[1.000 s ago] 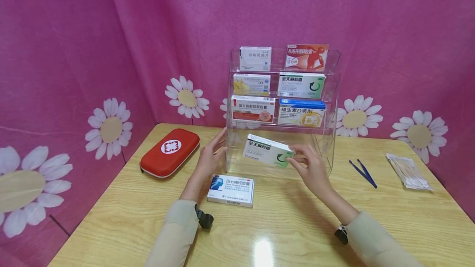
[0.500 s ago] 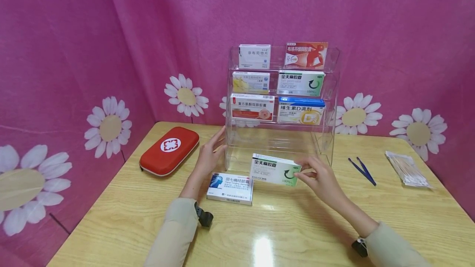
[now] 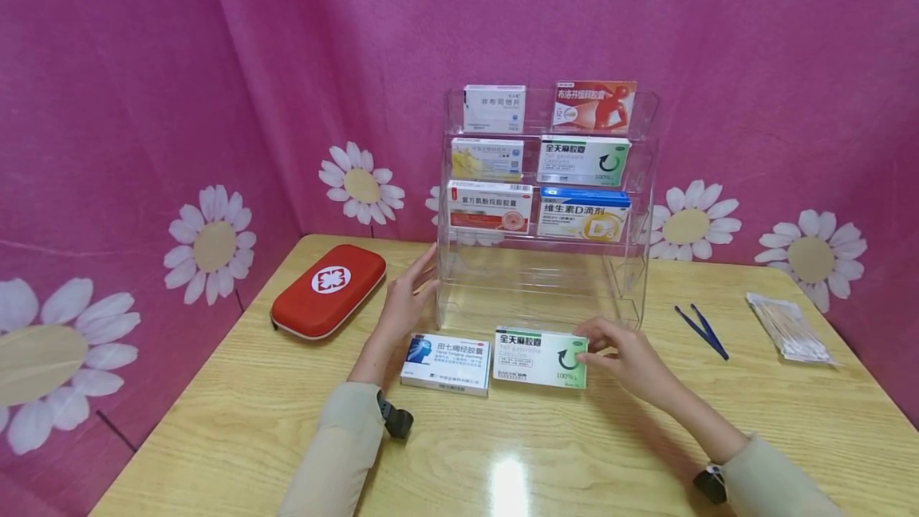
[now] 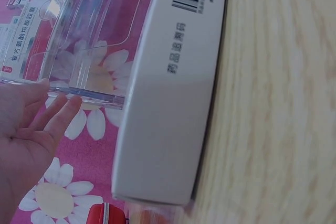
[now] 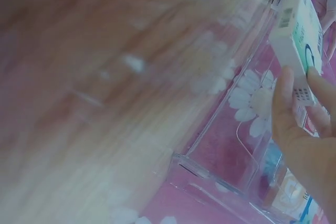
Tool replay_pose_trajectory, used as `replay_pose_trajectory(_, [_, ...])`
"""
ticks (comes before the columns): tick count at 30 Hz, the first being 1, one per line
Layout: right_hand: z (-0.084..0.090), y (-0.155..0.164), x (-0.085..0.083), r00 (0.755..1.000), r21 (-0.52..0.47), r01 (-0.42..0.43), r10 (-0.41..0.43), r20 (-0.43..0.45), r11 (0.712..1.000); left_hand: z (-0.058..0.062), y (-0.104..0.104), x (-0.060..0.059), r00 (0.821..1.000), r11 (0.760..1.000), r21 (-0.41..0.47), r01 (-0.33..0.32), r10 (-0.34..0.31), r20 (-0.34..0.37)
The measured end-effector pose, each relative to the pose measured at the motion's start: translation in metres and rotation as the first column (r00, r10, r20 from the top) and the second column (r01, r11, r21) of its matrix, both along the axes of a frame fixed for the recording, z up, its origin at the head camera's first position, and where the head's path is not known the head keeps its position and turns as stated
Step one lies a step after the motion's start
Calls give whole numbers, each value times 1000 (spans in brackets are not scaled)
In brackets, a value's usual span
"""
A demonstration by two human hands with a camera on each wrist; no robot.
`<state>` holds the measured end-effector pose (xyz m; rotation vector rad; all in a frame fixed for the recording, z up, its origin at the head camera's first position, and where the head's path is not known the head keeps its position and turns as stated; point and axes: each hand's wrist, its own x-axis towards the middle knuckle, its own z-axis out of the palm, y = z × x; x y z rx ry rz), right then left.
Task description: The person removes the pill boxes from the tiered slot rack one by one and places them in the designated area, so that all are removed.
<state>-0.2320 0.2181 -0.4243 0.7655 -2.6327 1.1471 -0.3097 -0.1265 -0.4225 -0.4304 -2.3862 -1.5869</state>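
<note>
A white-and-green medicine box is pinched at its right end between the thumb and fingers of my right hand. In the right wrist view the thumb and fingers lie on opposite faces of that box. It is just right of a white-and-blue medicine box lying on the table; whether it touches the tabletop, I cannot tell. My left hand, its fingers extended, rests against the left side of a clear acrylic display rack. In the left wrist view that hand holds nothing.
Several medicine boxes fill the rack's upper three tiers, including a vitamin D box and a red box. A red first-aid case lies at left. Blue tweezers and a cotton swab pack lie at right.
My right hand has brought the white-and-green box down and toward me, from in front of the rack's lowest tier to beside the white-and-blue box. The left hand has stayed at the rack.
</note>
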Motion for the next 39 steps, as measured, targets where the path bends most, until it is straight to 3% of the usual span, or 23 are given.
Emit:
replay_pose_trajectory(11, [-5,2,-7,991,47,-36,29,127,998,-1,-1,0,1000,1000,5,-2,2,3])
replay_pose_trajectory(18, [-8,1,-13,969,64,-39,22,245,997,-1,-2,-1,1000,999,31,9,-9,-4])
replay_pose_trajectory(28, [-9,2,-15,879,-64,-95,114,464,993,-2,-1,0,1000,1000,12,6,-6,-2])
replay_pose_trajectory(31, [-9,1,-16,878,-50,-94,107,466,994,-1,-1,-1,1000,1000,3,0,0,-3])
replay_pose_trajectory(39, [-6,-1,-16,909,41,-65,42,415,997,1,-1,0,999,1000,-5,-6,7,41])
